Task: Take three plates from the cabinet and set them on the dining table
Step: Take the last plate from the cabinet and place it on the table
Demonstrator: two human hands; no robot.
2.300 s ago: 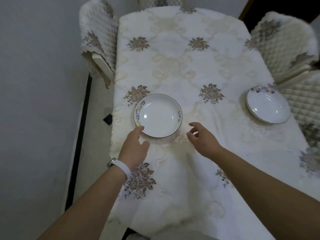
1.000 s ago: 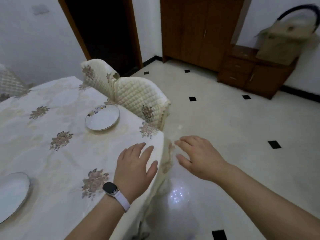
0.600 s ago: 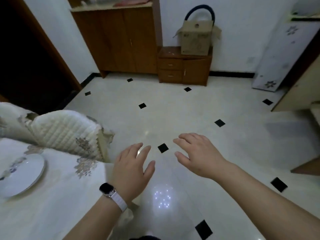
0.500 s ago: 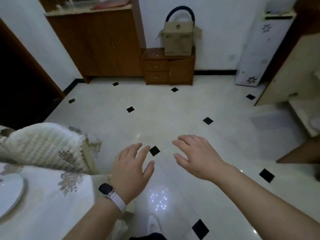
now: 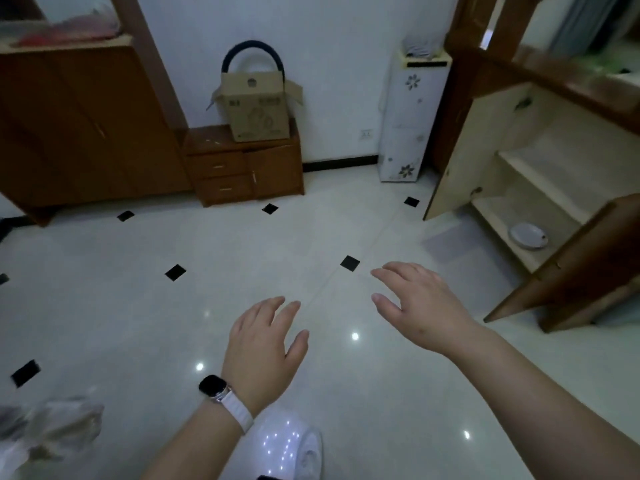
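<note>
Facing the open cabinet (image 5: 540, 161) at the right of the view, we have both hands out in front of us over the pale tiled floor (image 5: 138, 306), and neither carries anything. Our left hand (image 5: 265, 344), with a dark watch on a white strap (image 5: 225, 400) at the wrist, is flat and palm down, fingers loosely together and the thumb out to the side. Our right hand (image 5: 420, 306) is relaxed and spread, fingers reaching forward toward the cabinet, nothing pinched between them.

One plate (image 5: 528, 235) lies on the lowest shelf inside the cabinet, near the front edge, framed between the two swung-out doors. It is the only plate we can make out there; the shelves above it look bare as far as the angle shows. The dining table is not in view now, so from here we cannot count what sits on it.

We judge that this is a trip to fetch: hands free, cabinet open, a plate waiting. What remains is at least to close the gap, stoop to that low shelf, lift the plate and carry it to the table. The shelf sits low and the near door (image 5: 568, 268) juts out beside it, so our reach must come in between the doors.
</note>
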